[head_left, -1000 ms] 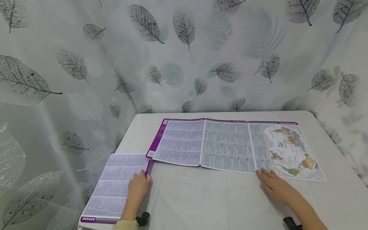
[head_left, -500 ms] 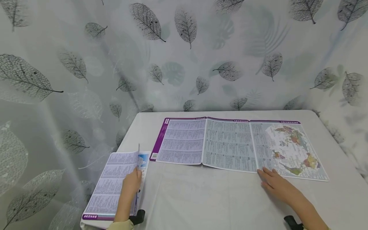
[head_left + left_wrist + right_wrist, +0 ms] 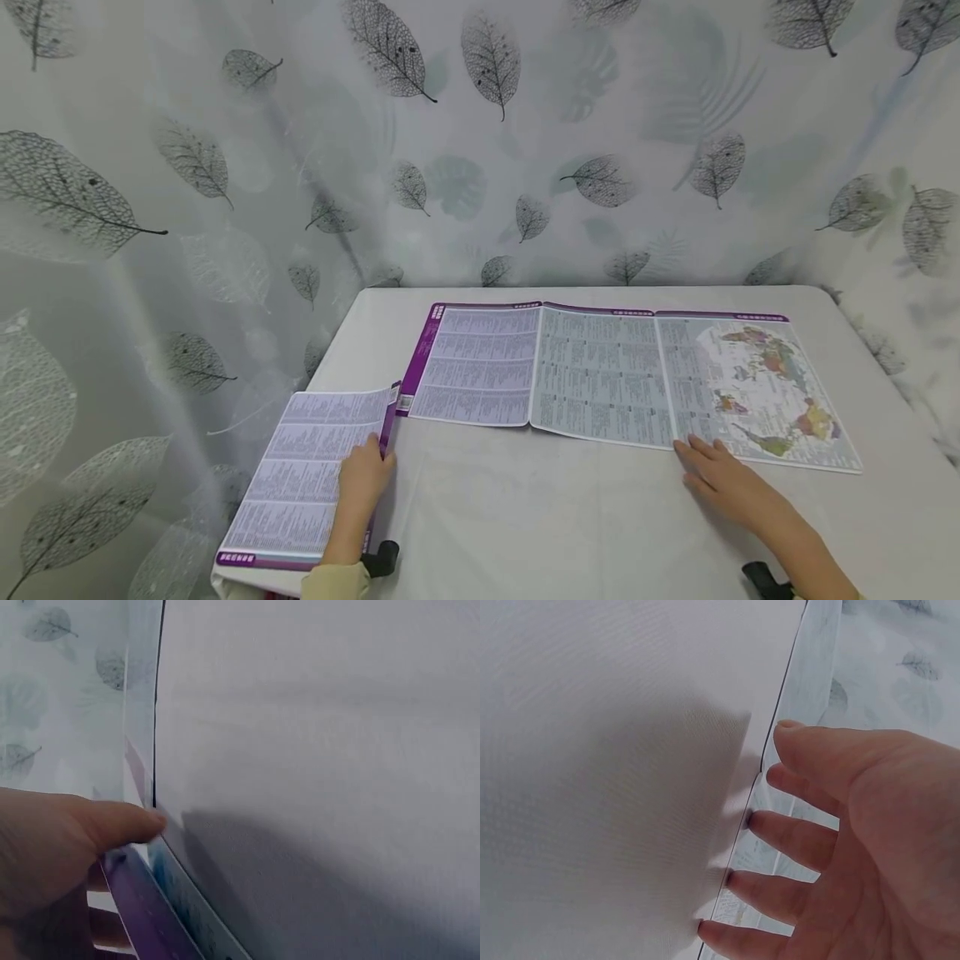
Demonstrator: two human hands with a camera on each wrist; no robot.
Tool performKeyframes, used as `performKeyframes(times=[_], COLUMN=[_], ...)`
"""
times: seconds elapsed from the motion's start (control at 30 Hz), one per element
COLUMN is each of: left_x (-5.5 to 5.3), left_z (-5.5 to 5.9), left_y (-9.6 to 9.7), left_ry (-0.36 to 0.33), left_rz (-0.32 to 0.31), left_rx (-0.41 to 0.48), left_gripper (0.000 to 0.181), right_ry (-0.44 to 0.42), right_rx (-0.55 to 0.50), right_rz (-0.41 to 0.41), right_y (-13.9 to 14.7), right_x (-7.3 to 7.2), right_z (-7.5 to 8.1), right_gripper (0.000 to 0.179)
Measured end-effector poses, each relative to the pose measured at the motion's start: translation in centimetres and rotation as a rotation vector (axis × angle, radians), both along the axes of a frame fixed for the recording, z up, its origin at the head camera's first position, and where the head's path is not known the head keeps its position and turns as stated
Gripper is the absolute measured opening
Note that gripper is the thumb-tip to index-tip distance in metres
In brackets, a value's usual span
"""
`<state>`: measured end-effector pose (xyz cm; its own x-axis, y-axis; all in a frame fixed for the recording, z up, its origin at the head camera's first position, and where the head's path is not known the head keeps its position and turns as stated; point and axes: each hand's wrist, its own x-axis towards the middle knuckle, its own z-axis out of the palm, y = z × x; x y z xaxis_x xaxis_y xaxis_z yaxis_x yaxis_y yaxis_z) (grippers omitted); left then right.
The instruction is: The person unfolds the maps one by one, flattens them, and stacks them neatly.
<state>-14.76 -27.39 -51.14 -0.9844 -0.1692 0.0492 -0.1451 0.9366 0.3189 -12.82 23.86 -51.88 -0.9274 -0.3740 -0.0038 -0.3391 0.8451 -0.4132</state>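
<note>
A lilac fold-out sheet (image 3: 306,467) with dense text and a purple edge strip lies at the table's left. My left hand (image 3: 363,477) pinches its right edge; in the left wrist view the thumb is on one side of the purple strip (image 3: 154,911) and curled fingers are on the other. That edge stands slightly raised. A second, unfolded three-panel sheet (image 3: 600,375) has text panels and a small world map (image 3: 776,387). My right hand (image 3: 723,475) rests its nearly straight fingertips at this sheet's near edge, by the right fold. The right wrist view shows its fingers spread.
Both sheets lie on a white-covered table (image 3: 570,508). The left sheet's far right corner overlaps the lower left corner of the other. A leaf-patterned curtain (image 3: 465,167) hangs behind the table and along its sides. A black wrist strap (image 3: 381,558) shows below the left hand.
My left hand first folds the purple edge up and leftward, uncovering a blue picture beneath, then brings it back to the right, covering the picture. The right hand stays in place.
</note>
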Motion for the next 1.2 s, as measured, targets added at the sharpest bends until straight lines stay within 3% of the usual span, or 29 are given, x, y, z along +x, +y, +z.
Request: performKeyframes(times=[0.13,0.23,0.33,0.43,0.5,0.77,1.0,1.2], left_x=[-0.3,-0.6,-0.8,-0.9,-0.8,0.1,0.7,0.7], left_z=[0.4,0.3,0.0,-0.3,-0.5,-0.1,1.9,3.7], left_y=[1.0,1.7,2.1,2.1,2.0,1.6,2.1,3.8], left_ry=[-0.015,-0.017,-0.03,-0.043,-0.017,0.169,0.286,0.256], left_rz=[0.001,0.004,0.026,0.054,0.061,0.059,0.014,-0.052], left_rx=[-0.099,-0.188,-0.216,-0.206,-0.203,-0.156,-0.095,-0.024], left_gripper=[0.025,0.031,0.037,0.039,0.04,0.046,0.051,0.062], right_ry=[-0.006,-0.005,0.002,0.011,0.016,0.013,0.016,0.005], right_rx=[-0.003,-0.006,-0.007,-0.014,-0.018,-0.028,-0.027,-0.039], right_rz=[-0.008,-0.01,-0.01,-0.006,-0.005,-0.005,-0.007,-0.004], right_y=[0.1,0.1,0.1,0.1,0.0,0.0,0.1,0.1], right_x=[0.1,0.2,0.3,0.2,0.2,0.2,0.3,0.2], right_z=[-0.1,-0.1,-0.2,-0.2,-0.2,-0.2,-0.2,-0.4], right_gripper=[0.046,0.047,0.047,0.047,0.047,0.047,0.047,0.047])
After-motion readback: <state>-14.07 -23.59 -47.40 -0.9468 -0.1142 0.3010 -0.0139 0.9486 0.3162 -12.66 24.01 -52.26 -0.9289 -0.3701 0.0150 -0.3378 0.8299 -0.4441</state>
